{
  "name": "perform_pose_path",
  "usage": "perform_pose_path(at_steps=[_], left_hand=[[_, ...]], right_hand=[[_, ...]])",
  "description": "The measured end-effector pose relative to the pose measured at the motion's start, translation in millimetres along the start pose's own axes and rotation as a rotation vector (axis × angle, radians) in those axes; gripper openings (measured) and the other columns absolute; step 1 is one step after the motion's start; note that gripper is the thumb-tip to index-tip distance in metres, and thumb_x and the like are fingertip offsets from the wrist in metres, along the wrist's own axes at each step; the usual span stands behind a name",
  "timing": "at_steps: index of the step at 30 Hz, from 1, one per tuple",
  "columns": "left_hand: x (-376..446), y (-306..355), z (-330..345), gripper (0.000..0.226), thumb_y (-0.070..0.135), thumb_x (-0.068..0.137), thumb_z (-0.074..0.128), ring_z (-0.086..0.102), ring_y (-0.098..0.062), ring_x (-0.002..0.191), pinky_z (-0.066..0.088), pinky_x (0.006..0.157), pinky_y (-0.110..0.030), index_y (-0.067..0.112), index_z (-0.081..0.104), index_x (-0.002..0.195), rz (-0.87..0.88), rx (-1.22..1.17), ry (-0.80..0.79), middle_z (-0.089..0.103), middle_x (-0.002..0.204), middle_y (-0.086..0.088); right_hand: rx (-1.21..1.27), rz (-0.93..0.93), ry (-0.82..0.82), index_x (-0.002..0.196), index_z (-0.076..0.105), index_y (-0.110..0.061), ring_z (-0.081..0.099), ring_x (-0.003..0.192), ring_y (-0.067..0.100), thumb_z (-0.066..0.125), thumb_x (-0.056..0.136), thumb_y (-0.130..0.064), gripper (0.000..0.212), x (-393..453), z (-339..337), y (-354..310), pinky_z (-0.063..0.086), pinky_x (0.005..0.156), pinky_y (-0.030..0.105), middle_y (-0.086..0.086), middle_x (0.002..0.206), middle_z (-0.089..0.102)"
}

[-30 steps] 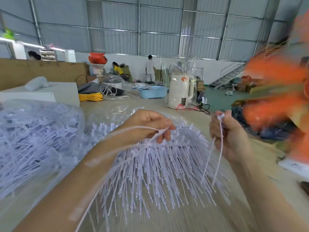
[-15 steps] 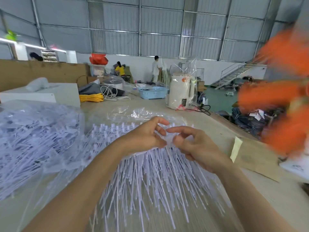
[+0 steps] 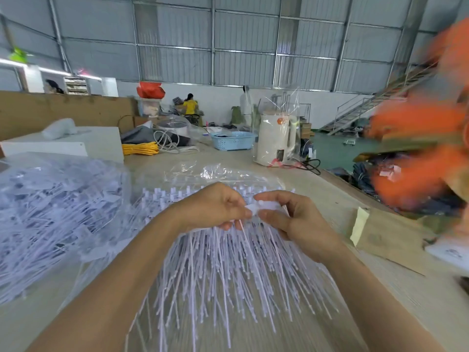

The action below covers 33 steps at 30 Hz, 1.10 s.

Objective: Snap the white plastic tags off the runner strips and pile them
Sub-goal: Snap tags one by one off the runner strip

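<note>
Head view, and both hands meet over the middle of the table point(image 3: 291, 181). The left hand point(image 3: 215, 207) curls its fingers round the heads of the white tags point(image 3: 223, 270), which fan out toward the viewer in a thick spray of thin stems. The right hand point(image 3: 291, 219) pinches a small white tag head point(image 3: 264, 207) between thumb and forefinger, touching the left hand's fingertips. The table's right edge runs diagonally just beyond the right hand, with a sheet of brown cardboard point(image 3: 396, 240) lying along it; bare tabletop shows beyond the hands and at lower left.

Containers now: a clear plastic bag point(image 3: 58, 212) at left bulges with a heap of loose white tags, just beside the left forearm. Crinkled clear plastic point(image 3: 215, 174) sits behind the fanned bundle. Farther back, a light blue basket point(image 3: 233, 141), contents too dark to tell.

Around them: a white kettle-like appliance point(image 3: 275, 141) wrapped in clear film, a yellow cable coil point(image 3: 140, 148), a white box point(image 3: 76, 143) at far left. Blurred orange shapes point(image 3: 418, 153) fill the right side, too smeared to identify.
</note>
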<state>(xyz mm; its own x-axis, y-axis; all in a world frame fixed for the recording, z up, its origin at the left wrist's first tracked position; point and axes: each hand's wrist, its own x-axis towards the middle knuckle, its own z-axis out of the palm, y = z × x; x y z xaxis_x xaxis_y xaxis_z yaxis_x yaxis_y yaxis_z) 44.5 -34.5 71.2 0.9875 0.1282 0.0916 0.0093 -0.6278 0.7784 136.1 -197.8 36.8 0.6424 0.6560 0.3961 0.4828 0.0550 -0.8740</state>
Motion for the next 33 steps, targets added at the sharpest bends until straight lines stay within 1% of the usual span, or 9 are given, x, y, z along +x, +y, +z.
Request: perform_pose_path(at_steps=[3, 6, 8, 10, 14, 19, 25, 30, 33], left_hand=[[1.9, 3.0, 1.8, 0.015, 0.023, 0.087, 0.066, 0.049, -0.002, 0.044, 0.04, 0.047, -0.015, 0.016, 0.067, 0.074, 0.045, 0.099, 0.068, 0.064, 0.055, 0.009], [2.4, 5.8, 4.2, 0.016, 0.025, 0.086, 0.066, 0.051, -0.006, 0.047, 0.042, 0.05, -0.018, 0.012, 0.069, 0.077, 0.086, 0.135, 0.11, 0.066, 0.059, 0.005], [3.3, 6.6, 6.1, 0.018, 0.027, 0.086, 0.066, 0.05, -0.014, 0.051, 0.043, 0.054, -0.025, 0.012, 0.071, 0.076, 0.087, 0.133, 0.13, 0.07, 0.071, -0.007], [3.5, 8.5, 8.2, 0.019, 0.027, 0.086, 0.066, 0.043, -0.016, 0.047, 0.038, 0.05, -0.026, 0.012, 0.071, 0.076, 0.083, 0.078, 0.127, 0.071, 0.077, -0.012], [4.6, 14.4, 13.9, 0.018, 0.025, 0.088, 0.064, 0.04, -0.014, 0.047, 0.032, 0.044, -0.019, 0.014, 0.071, 0.076, 0.131, -0.002, 0.147, 0.072, 0.074, -0.007], [4.3, 16.3, 16.4, 0.012, 0.016, 0.09, 0.061, 0.037, -0.006, 0.042, 0.031, 0.041, -0.016, 0.014, 0.07, 0.082, 0.2, -0.073, 0.12, 0.066, 0.06, 0.009], [1.7, 14.7, 16.5, 0.01, 0.008, 0.091, 0.057, 0.045, 0.003, 0.044, 0.034, 0.047, -0.011, 0.008, 0.065, 0.085, 0.243, -0.075, 0.064, 0.062, 0.057, 0.012], [0.3, 16.3, 17.9, 0.013, 0.012, 0.09, 0.061, 0.063, -0.018, 0.067, 0.052, 0.081, -0.038, 0.015, 0.065, 0.078, 0.237, 0.071, 0.053, 0.064, 0.061, 0.01], [2.4, 18.0, 19.7, 0.017, 0.016, 0.091, 0.059, 0.05, -0.009, 0.046, 0.044, 0.053, -0.022, 0.013, 0.067, 0.076, 0.225, 0.075, 0.147, 0.064, 0.057, 0.008]], right_hand=[[-0.039, -0.023, 0.062, 0.098, 0.069, -0.022, 0.051, 0.052, -0.007, 0.075, 0.069, -0.041, 0.035, 0.1, 1.3, -0.8, 0.037, 0.049, 0.008, -0.018, 0.076, 0.063], [-0.249, -0.134, 0.173, 0.086, 0.067, -0.028, 0.05, 0.056, -0.002, 0.067, 0.084, -0.032, 0.004, 2.5, 3.5, 2.5, 0.037, 0.055, 0.009, -0.016, 0.068, 0.061], [-0.366, -0.213, 0.194, 0.086, 0.063, -0.028, 0.045, 0.049, 0.0, 0.062, 0.089, -0.029, 0.003, 2.6, 5.5, 4.9, 0.033, 0.05, 0.009, -0.019, 0.055, 0.053], [-0.497, -0.343, 0.221, 0.094, 0.065, -0.015, 0.047, 0.05, 0.0, 0.059, 0.092, -0.025, 0.012, 2.5, 6.1, 6.5, 0.033, 0.051, 0.008, -0.019, 0.06, 0.054], [-0.691, -0.469, 0.31, 0.09, 0.059, -0.002, 0.047, 0.059, 0.021, 0.043, 0.095, -0.027, 0.03, 3.9, 9.0, 10.3, 0.035, 0.056, 0.03, 0.01, 0.075, 0.058], [-0.323, -0.224, 0.218, 0.069, 0.044, -0.022, 0.043, 0.051, 0.007, 0.032, 0.102, -0.024, 0.036, 3.5, 14.0, 3.4, 0.034, 0.054, 0.03, -0.007, 0.059, 0.046], [0.189, 0.186, -0.032, 0.074, 0.053, -0.008, 0.033, 0.038, 0.007, 0.031, 0.099, -0.023, 0.037, 3.2, 8.6, -7.8, 0.026, 0.038, 0.014, -0.002, 0.057, 0.048], [0.238, 0.301, -0.208, 0.088, 0.054, -0.007, 0.028, 0.041, 0.009, 0.042, 0.095, -0.024, 0.021, 2.8, -11.5, -10.9, 0.022, 0.034, 0.014, -0.002, 0.057, 0.044], [0.304, 0.187, -0.161, 0.085, 0.057, -0.008, 0.026, 0.044, 0.009, 0.057, 0.09, -0.033, 0.025, -0.9, -13.4, -11.8, 0.022, 0.035, 0.015, 0.002, 0.062, 0.037]])
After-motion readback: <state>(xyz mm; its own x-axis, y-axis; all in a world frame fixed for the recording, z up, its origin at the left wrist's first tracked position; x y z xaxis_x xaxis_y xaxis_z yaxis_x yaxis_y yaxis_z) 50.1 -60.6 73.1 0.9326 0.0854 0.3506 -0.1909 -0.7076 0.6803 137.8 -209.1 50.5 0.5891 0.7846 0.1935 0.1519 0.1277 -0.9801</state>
